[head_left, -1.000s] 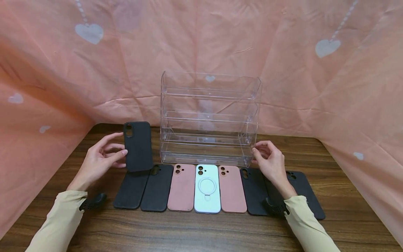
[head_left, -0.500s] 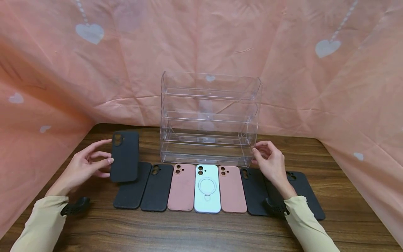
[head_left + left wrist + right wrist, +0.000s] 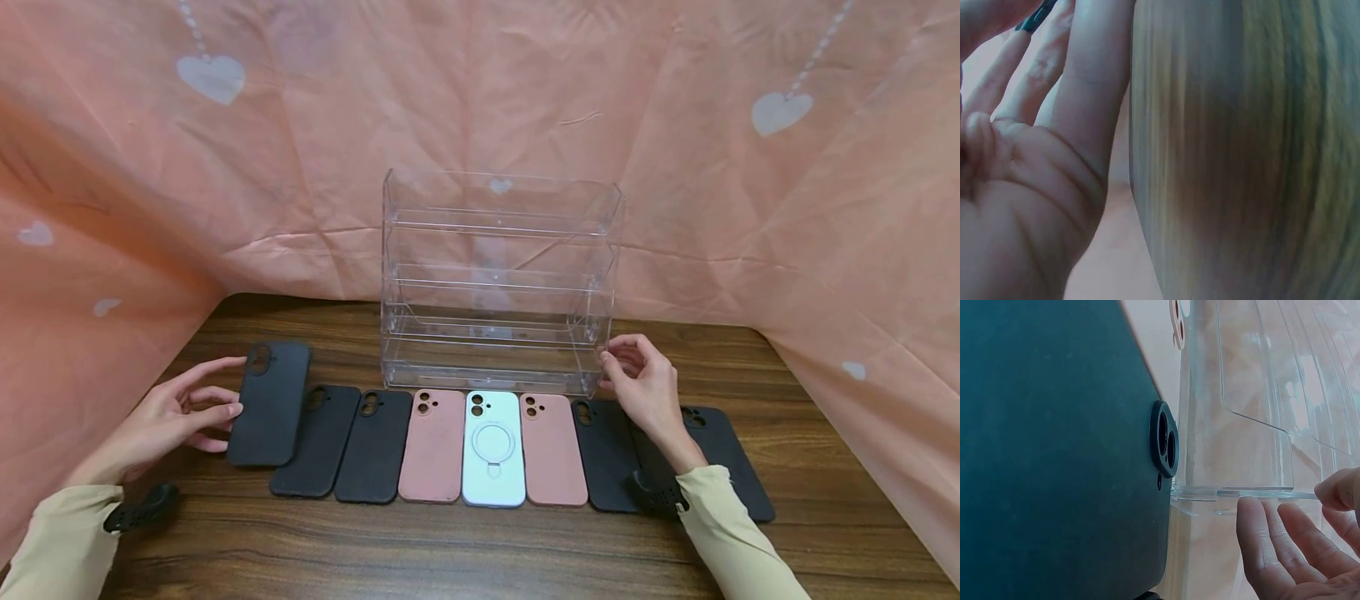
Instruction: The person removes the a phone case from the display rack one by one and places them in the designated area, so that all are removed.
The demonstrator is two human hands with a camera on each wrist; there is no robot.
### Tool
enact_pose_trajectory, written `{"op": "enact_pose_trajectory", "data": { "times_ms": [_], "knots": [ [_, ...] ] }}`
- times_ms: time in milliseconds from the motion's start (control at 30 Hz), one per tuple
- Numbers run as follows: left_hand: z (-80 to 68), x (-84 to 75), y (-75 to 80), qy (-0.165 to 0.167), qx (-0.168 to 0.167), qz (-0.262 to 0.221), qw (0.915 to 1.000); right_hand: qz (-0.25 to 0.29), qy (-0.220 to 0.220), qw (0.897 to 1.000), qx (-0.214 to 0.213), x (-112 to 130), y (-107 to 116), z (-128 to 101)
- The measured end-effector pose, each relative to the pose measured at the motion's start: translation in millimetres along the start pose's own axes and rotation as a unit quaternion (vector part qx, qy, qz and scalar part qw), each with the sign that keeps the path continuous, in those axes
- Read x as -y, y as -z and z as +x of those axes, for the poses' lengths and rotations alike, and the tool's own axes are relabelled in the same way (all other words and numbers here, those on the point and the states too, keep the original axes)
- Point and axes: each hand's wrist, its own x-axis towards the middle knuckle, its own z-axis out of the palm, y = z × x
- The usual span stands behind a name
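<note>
My left hand (image 3: 228, 387) pinches the left edge of a black phone case (image 3: 268, 404), thumb on its front and fingers behind. The case is tilted low over the table at the left end of a row of cases, overlapping the first black one (image 3: 318, 442). In the left wrist view only my palm (image 3: 1022, 206) and a blurred surface show. My right hand (image 3: 618, 362) touches the lower right corner of a clear acrylic tiered rack (image 3: 498, 283) with relaxed fingers (image 3: 1285, 550), holding nothing. The rack's shelves are bare.
The row on the wooden table (image 3: 480, 550) continues with a black case (image 3: 373, 446), a pink case (image 3: 433, 446), a white ring case (image 3: 493, 450), a pink case (image 3: 552, 450) and two black ones (image 3: 606, 454), (image 3: 723, 458). A pink heart-print cloth (image 3: 480, 100) hangs behind and beside.
My left hand has carried the black case down and to the left, from beside the rack to the left end of the row. My right hand has stayed at the rack.
</note>
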Motion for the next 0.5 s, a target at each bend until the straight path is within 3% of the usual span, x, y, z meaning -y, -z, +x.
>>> {"op": "enact_pose_trajectory", "data": {
  "times_ms": [267, 500],
  "knots": [
    [-7.1, 6.0, 12.7, 0.033, 0.017, 0.008, 0.9993, 0.001, -0.003, 1.0, 0.001, 1, 0, 0],
    [-9.1, 9.1, 21.9, 0.048, 0.074, 0.013, 0.996, -0.004, -0.003, 1.0, -0.001, 2, 1, 0]
  ]
}}
